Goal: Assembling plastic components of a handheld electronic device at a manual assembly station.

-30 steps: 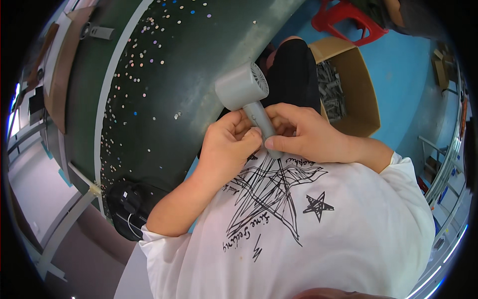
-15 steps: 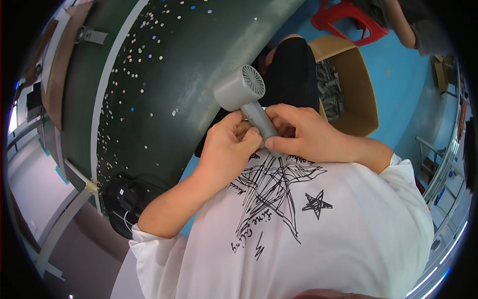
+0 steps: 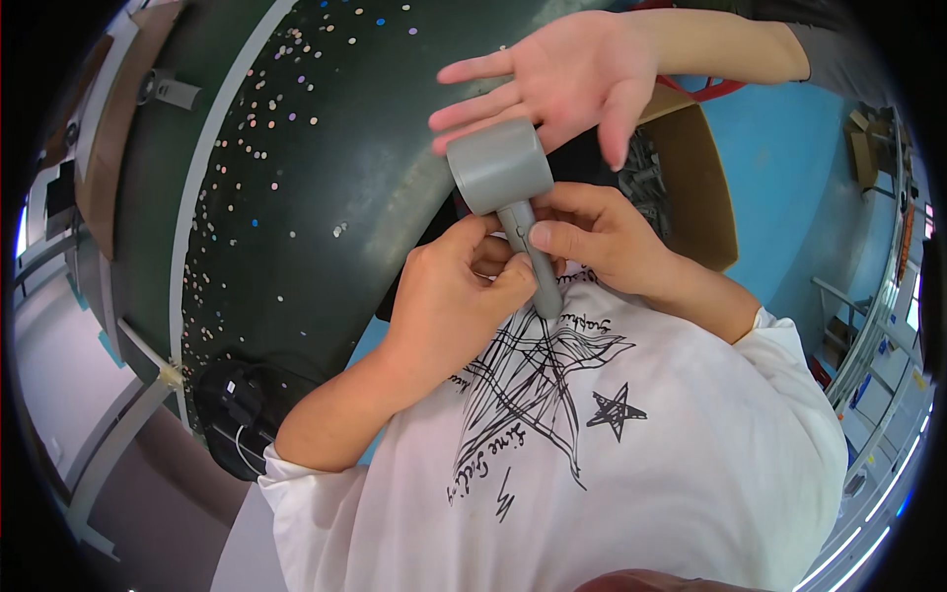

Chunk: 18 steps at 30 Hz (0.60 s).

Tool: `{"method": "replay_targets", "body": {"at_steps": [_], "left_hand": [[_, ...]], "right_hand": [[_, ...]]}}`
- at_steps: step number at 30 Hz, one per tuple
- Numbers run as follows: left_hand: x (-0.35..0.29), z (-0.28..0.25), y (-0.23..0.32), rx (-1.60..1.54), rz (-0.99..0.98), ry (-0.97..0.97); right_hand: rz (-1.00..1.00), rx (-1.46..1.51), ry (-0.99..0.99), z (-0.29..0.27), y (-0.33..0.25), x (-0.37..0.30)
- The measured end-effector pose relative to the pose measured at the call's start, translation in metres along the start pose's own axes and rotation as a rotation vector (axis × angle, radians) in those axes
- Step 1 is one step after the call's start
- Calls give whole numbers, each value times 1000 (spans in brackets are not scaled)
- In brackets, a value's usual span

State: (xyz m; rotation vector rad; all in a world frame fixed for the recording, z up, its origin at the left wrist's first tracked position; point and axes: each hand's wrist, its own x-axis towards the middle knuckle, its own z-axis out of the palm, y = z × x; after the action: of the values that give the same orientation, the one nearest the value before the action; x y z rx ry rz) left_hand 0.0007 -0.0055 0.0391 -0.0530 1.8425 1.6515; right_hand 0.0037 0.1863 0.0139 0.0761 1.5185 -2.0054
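Note:
A grey handheld fan (image 3: 499,166) with a round drum head and a slim handle is held up in front of my chest. My left hand (image 3: 460,281) pinches the handle from the left, thumb near its lower half. From the right, my right hand (image 3: 600,237) grips the upper handle just under the head, its thumb lying beside the buttons. The head's grille is turned out of sight. Just beyond the fan, another person's hand (image 3: 577,74) stretches in from the upper right, palm up with fingers spread; the fan head overlaps its lower edge.
A dark green table (image 3: 365,118) strewn with small coloured dots lies to the left. Another grey fan (image 3: 178,92) rests on its far side. A cardboard box (image 3: 705,178) of grey parts stands beyond my right hand. A black object with a cable (image 3: 237,405) sits near my left elbow.
The other person's open hand has come in from the upper right. The fan has turned so its grille no longer shows, and my right thumb has moved up the handle.

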Motion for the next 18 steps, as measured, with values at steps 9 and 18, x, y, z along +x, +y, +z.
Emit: {"method": "replay_targets", "body": {"at_steps": [9,18], "left_hand": [[5,0,10,-63,14,2],[43,8,14,-41,175,-35]], "right_hand": [[-160,169,93,-8,-4,3],[-437,80,328,-54,-43,17]]}}
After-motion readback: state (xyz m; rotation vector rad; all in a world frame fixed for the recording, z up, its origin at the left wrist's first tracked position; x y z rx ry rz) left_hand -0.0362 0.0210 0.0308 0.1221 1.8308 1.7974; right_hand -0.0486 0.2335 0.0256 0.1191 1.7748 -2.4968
